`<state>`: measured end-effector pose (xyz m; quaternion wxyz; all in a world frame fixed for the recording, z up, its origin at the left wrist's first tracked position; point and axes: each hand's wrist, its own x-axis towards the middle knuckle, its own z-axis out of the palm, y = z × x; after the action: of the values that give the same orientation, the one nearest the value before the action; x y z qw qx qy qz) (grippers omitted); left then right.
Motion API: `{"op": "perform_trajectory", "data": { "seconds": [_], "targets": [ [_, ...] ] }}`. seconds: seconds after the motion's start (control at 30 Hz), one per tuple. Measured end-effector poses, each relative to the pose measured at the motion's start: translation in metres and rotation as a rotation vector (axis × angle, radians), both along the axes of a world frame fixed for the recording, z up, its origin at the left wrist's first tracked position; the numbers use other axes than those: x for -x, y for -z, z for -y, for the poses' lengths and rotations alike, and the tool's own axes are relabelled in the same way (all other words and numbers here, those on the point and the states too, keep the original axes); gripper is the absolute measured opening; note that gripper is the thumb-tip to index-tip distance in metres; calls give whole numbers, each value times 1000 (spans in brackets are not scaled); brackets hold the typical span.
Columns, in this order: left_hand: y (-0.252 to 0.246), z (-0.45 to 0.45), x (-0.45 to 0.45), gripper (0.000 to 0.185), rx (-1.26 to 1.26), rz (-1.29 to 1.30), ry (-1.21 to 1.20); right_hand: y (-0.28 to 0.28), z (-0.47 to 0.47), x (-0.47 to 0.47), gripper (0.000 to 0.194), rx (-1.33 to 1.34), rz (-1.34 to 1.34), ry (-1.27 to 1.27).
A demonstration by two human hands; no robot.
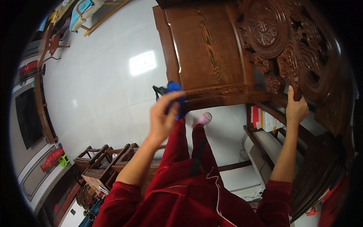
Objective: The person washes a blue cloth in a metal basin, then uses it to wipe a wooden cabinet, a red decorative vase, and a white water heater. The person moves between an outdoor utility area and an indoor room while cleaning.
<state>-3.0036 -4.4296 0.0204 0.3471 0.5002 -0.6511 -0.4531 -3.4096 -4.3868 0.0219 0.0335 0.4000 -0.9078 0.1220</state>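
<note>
A crumpled blue and black cloth (175,98) is in my left hand (164,115), over the near front corner of a dark carved wooden armchair or bench seat (210,48). The hand is slightly blurred, and whether the cloth touches the wood cannot be told. My right hand (296,109) grips the lower end of the carved wooden backrest (292,68), its thumb pointing up along the carving. A round carved medallion (265,25) sits further along the backrest.
White boxes and red packets (268,120) lie on a shelf near my right forearm. Stacked wooden stools (105,161) stand at the lower left. A red vase (53,159) and a green plastic stool (63,160) are at the far left. My foot in a pink slipper (204,118) is beside the seat.
</note>
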Motion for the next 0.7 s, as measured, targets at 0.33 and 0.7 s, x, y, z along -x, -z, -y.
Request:
{"op": "perform_trajectory", "data": {
  "seconds": [0.33, 0.7],
  "targets": [
    [-84, -4, 2, 51, -121, -209, 330, -5, -40, -82, 32, 557, 141, -381],
    [-232, 76, -46, 76, -132, -304, 482, -71, 58, -184, 49, -179, 1763, -850]
  ]
}}
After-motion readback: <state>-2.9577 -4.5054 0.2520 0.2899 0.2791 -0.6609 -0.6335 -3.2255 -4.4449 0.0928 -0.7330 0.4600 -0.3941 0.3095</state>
